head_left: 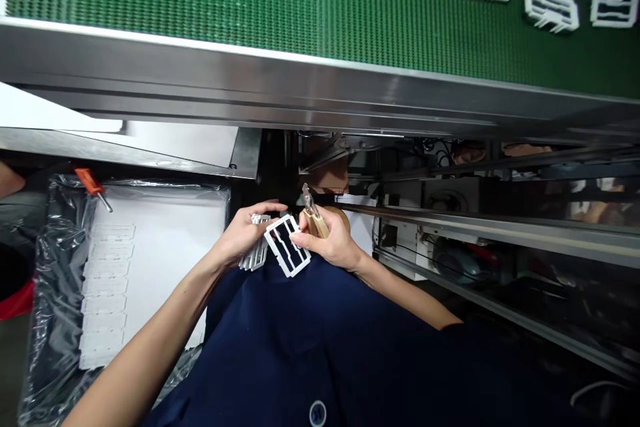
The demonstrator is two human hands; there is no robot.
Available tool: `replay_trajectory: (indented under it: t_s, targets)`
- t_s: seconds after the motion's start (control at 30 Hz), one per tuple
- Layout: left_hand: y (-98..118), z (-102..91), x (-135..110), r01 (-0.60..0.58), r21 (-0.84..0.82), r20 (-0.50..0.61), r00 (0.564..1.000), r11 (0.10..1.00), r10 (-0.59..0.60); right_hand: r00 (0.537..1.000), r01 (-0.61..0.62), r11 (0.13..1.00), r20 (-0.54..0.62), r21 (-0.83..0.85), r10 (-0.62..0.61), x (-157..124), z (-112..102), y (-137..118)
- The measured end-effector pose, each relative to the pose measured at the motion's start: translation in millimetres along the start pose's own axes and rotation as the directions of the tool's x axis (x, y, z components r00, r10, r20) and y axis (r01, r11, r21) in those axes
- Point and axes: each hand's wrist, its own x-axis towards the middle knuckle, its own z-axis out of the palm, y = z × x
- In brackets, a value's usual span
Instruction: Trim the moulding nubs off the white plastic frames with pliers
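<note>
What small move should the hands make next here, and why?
Probably tip the tool in the right hand down to the edge of the frame: both hands pinch that frame, the tool's tip points up away from it, and the left hand also holds a stack.

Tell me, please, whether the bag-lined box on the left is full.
Not full: the box holds only one column of white frames along its left side, on a white sheet.
</note>
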Motion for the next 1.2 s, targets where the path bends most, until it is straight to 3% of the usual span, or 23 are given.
replay_trajectory:
  t_s: [0.1, 0.23, 0.37, 0.6, 0.73, 0.8, 0.87, 1.0, 1.1, 1.2]
  targets:
    - [-4.4, -5.8, -5.0, 0.000, -0.134, 0.129, 0.992, 0.991, 0.018, 0.996, 0.010, 1.000, -0.083, -0.006, -0.011, 0.5, 4.6, 0.5]
    - [-5.8, -11.7, -14.5, 0.049, -0.401, 0.273, 0.960, 0.915, 0.068, 0.988, 0.002, 0.999, -0.153, 0.051, 0.006, 3.0, 14.6, 1.2]
    - [-8.5, -9.2, -16.6, -0.002, -0.493, 0.245, 0.959, 0.870, 0.140, 0.985, -0.012, 0.996, -0.169, 0.090, 0.027, 4.0, 22.9, -4.7]
    - [-11.2, 0.3, -19.0, 0.007, -0.571, 0.221, 0.964, 0.821, 0.146, 0.982, -0.061, 0.992, -0.172, 0.108, 0.079, 3.7, 31.0, -11.2]
    - [-11.1, 2.7, -18.3, -0.007, -0.616, 0.199, 0.966, 0.788, 0.165, 0.992, -0.062, 0.998, -0.109, 0.010, 0.062, 1.0, 30.2, -18.7]
    - [-12.1, 1.8, -17.7, 0.003, -0.646, 0.184, 0.971, 0.764, 0.151, 0.998, -0.034, 0.989, -0.063, -0.142, 0.025, -0.8, 24.5, -23.8]
    - [-13.5, -0.6, -17.1, 0.024, -0.669, 0.180, 0.975, 0.743, 0.130, 0.998, 0.029, 0.931, -0.043, -0.363, -0.048, -1.7, 14.5, -28.5]
    - [-14.4, -6.0, -17.1, 0.052, -0.667, 0.198, 0.974, 0.744, 0.109, 0.978, 0.153, 0.672, 0.015, -0.724, -0.207, 2.0, -12.2, -35.4]
    - [-13.0, -7.4, -19.0, 0.066, -0.651, 0.227, 0.968, 0.756, 0.111, 0.974, 0.189, 0.471, 0.105, -0.861, -0.199, 7.7, -29.3, -41.4]
    - [-11.6, -6.7, -21.7, 0.062, -0.650, 0.237, 0.964, 0.758, 0.124, 0.966, 0.246, 0.329, 0.202, -0.912, -0.164, 12.6, -38.7, -48.1]
